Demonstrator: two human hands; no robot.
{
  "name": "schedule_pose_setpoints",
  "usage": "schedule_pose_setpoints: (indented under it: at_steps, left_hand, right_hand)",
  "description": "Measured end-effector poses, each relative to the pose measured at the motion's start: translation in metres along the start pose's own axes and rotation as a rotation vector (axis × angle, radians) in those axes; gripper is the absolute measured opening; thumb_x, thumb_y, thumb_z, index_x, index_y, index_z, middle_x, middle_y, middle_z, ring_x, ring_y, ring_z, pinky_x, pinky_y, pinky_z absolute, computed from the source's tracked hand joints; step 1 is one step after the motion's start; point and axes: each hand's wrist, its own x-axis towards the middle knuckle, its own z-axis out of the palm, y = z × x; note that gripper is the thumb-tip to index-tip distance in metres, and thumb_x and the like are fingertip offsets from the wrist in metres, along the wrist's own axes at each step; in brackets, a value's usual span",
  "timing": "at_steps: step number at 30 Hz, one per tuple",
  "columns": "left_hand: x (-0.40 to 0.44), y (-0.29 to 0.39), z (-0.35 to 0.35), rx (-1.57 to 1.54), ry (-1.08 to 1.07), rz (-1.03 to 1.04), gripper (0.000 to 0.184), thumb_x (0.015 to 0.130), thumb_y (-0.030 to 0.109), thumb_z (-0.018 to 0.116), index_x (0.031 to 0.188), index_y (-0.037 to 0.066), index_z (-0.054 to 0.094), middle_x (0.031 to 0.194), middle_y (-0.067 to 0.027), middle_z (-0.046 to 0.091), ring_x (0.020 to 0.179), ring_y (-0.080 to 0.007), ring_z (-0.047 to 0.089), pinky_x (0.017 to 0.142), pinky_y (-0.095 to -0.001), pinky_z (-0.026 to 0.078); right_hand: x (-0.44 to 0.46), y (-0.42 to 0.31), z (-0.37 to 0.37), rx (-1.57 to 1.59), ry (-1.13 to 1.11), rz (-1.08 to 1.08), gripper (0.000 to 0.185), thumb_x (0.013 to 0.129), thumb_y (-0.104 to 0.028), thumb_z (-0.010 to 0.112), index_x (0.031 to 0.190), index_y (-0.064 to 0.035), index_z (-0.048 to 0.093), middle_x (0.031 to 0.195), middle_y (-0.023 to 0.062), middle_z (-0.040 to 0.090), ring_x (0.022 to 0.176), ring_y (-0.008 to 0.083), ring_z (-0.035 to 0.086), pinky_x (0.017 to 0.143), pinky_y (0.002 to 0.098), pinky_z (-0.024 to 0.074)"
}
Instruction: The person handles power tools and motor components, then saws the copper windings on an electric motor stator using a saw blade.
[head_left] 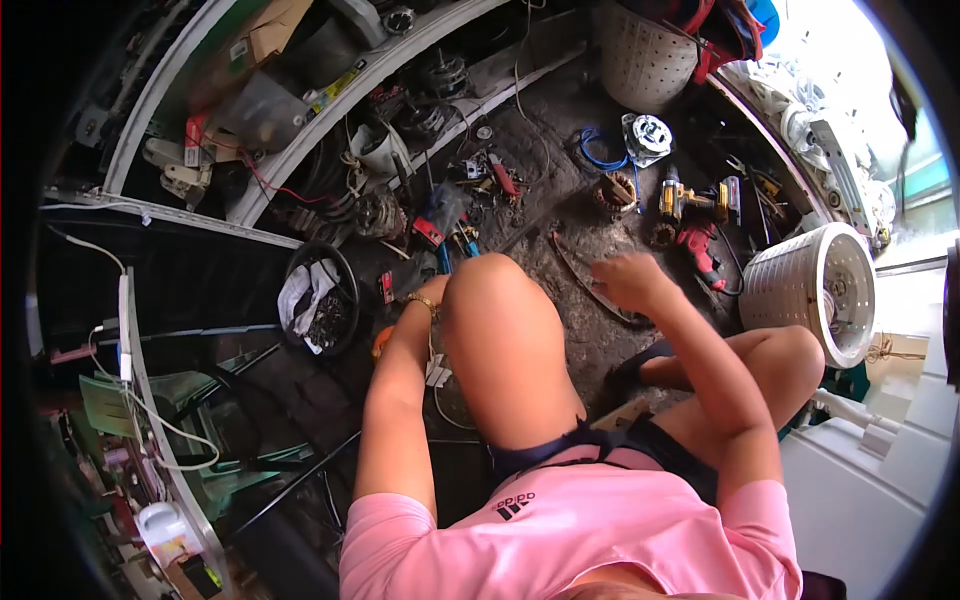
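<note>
My left hand (430, 289), with a gold-coloured bracelet at the wrist, reaches forward beside my raised knee. The knee hides most of its fingers, so its grip does not show. Just beyond it are the blue handles of a hand tool (445, 258). A small red item (387, 287) lies to its left. Over the dark floor, my right hand (628, 282) is closed, its fingers curled together; anything inside them is too small to make out. A brown-red cord (573, 263) curves along the floor beside and beneath it.
Ahead right lie a yellow drill (678, 200), a red power tool (702, 255), a copper-wound motor part (614, 195) and a silver motor (648, 138). Perforated drums (780, 280) stand right and at the back. A black bowl (345, 330) holds a cloth and small parts. Shelves run along the left.
</note>
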Motion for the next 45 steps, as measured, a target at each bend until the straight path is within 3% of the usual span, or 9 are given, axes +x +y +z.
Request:
schedule_pose_setpoints:
  at_steps: [5, 10, 19, 23, 24, 28, 32, 40, 45]
  left_hand:
    - [0.037, 0.003, -0.002, 0.119, 0.015, -0.05, 0.047, 0.079, 0.034, 0.072, 0.115, 0.004, 0.064, 0.117, -0.0169, 0.066, 0.109, -0.029, 0.062, 0.094, -0.0388, 0.048]
    - [0.066, 0.018, -0.002, 0.185, -0.052, -0.039, 0.043, 0.08, 0.03, 0.071, 0.114, 0.004, 0.064, 0.117, -0.0163, 0.065, 0.111, -0.0293, 0.061, 0.094, -0.0385, 0.048]
    - [0.094, 0.042, -0.03, 0.229, 0.056, 0.05, 0.045, 0.074, 0.035, 0.077, 0.109, 0.009, 0.068, 0.105, -0.0141, 0.07, 0.098, -0.0284, 0.066, 0.086, -0.0389, 0.051]
    - [0.097, 0.042, -0.081, 0.227, 0.532, 0.067, 0.029, 0.077, 0.036, 0.074, 0.091, 0.01, 0.071, 0.09, -0.0143, 0.071, 0.087, -0.0285, 0.069, 0.076, -0.0397, 0.053]
    - [0.078, 0.061, -0.114, -0.036, 0.442, 0.012, 0.026, 0.08, 0.033, 0.072, 0.085, 0.008, 0.07, 0.086, -0.0152, 0.07, 0.085, -0.0308, 0.068, 0.075, -0.0412, 0.052]
    - [0.087, 0.031, -0.196, 0.06, 1.032, 0.14, 0.029, 0.081, 0.031, 0.07, 0.08, 0.003, 0.067, 0.079, -0.0167, 0.067, 0.077, -0.0347, 0.065, 0.071, -0.0445, 0.05]
    - [0.104, -0.006, -0.261, 0.316, 1.255, -0.045, 0.017, 0.088, 0.026, 0.061, 0.094, 0.011, 0.069, 0.102, -0.0111, 0.065, 0.096, -0.0332, 0.061, 0.083, -0.044, 0.05]
    - [0.169, -0.005, -0.332, 0.344, 0.932, 0.009, 0.023, 0.087, 0.015, 0.063, 0.108, 0.01, 0.068, 0.114, -0.0131, 0.065, 0.105, -0.0348, 0.06, 0.089, -0.0465, 0.049]
    - [0.213, -0.019, -0.363, 0.34, 0.625, -0.079, 0.029, 0.084, 0.015, 0.064, 0.113, 0.012, 0.066, 0.118, -0.0149, 0.064, 0.111, -0.0356, 0.059, 0.092, -0.0462, 0.048]
  right_hand:
    - [-0.032, -0.11, -0.233, -0.087, 0.077, -0.338, 0.011, 0.084, -0.019, 0.061, 0.086, -0.0079, 0.06, 0.07, 0.0087, 0.064, 0.064, 0.0291, 0.065, 0.052, 0.0406, 0.0487]
    - [-0.041, -0.15, -0.255, -0.283, 0.075, -0.627, 0.01, 0.082, -0.017, 0.063, 0.087, -0.0083, 0.061, 0.071, 0.0085, 0.065, 0.064, 0.0288, 0.065, 0.053, 0.0399, 0.0489]
    - [-0.021, -0.146, -0.252, -0.308, 0.125, -0.662, 0.013, 0.078, -0.014, 0.066, 0.089, -0.0089, 0.064, 0.071, 0.0082, 0.065, 0.065, 0.0283, 0.065, 0.054, 0.0385, 0.0495]
    - [0.001, -0.108, -0.239, -0.16, 0.202, -0.456, 0.015, 0.076, -0.013, 0.067, 0.09, -0.0092, 0.065, 0.072, 0.008, 0.066, 0.065, 0.0281, 0.066, 0.054, 0.0379, 0.0497]
    - [0.006, -0.094, -0.232, -0.079, 0.233, -0.356, 0.015, 0.075, -0.013, 0.067, 0.09, -0.0092, 0.065, 0.072, 0.008, 0.066, 0.065, 0.028, 0.066, 0.055, 0.0378, 0.0497]
    - [0.0, -0.012, -0.156, 0.478, 0.181, 0.168, 0.014, 0.083, -0.017, 0.065, 0.095, -0.009, 0.067, 0.075, 0.0134, 0.067, 0.069, 0.033, 0.065, 0.061, 0.0421, 0.0497]
    - [-0.04, 0.038, -0.052, 0.491, 0.059, 0.492, 0.017, 0.084, -0.013, 0.065, 0.099, -0.0065, 0.068, 0.082, 0.0166, 0.068, 0.077, 0.0356, 0.066, 0.068, 0.0427, 0.0513]
    - [-0.07, 0.061, -0.012, 0.504, -0.009, 0.815, 0.016, 0.082, -0.008, 0.066, 0.097, -0.004, 0.07, 0.072, 0.0183, 0.066, 0.06, 0.0288, 0.064, 0.059, 0.0365, 0.0499]
    - [-0.061, 0.075, 0.018, 0.587, 0.05, 0.755, 0.018, 0.082, -0.005, 0.065, 0.099, -0.0042, 0.069, 0.074, 0.0159, 0.068, 0.061, 0.0272, 0.065, 0.06, 0.0356, 0.0503]
